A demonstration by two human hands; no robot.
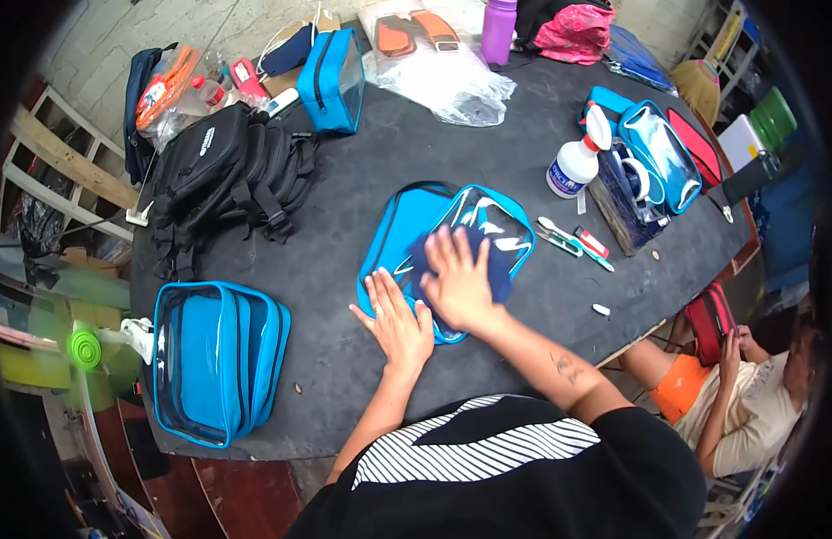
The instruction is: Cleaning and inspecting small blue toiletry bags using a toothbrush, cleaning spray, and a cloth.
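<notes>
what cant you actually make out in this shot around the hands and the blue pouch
- Head view: the dark cloth is partly under the right hand.
- The blue clear-front pouch has its near edge covered by the left hand.
- Contents of the blue pouches at left: glare blurs them.

Bright even daylight, soft shadows, fisheye bending, dark vignetted corners, blurred left edge

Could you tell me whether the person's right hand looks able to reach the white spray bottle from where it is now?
Probably yes. The right hand lies flat on the blue pouch, and the white spray bottle stands upright further back to its right. Only bare dark tabletop lies between them, so nothing seems to block the way.
</notes>
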